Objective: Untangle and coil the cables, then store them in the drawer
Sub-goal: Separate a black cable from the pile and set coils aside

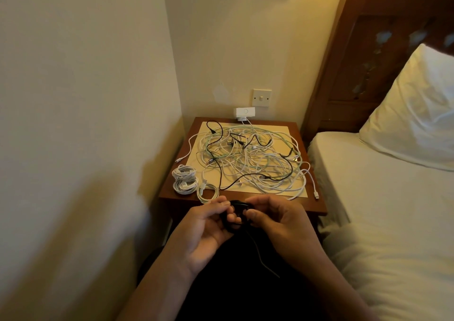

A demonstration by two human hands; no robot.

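While a black cable point(237, 216) is gripped as a small coil between the left hand point(208, 227) and right hand point(277, 218) just before the table point(312, 197), its loose end hangs below. Tangled cables point(250, 158) cover the tabletop; three white coils point(185, 180) lie at the near-left corner.

bedroom | bed point(383, 197) with pillow point(417, 114), carved headboard point(368, 57) | bedside table point(317, 197), wall switch point(262, 97)
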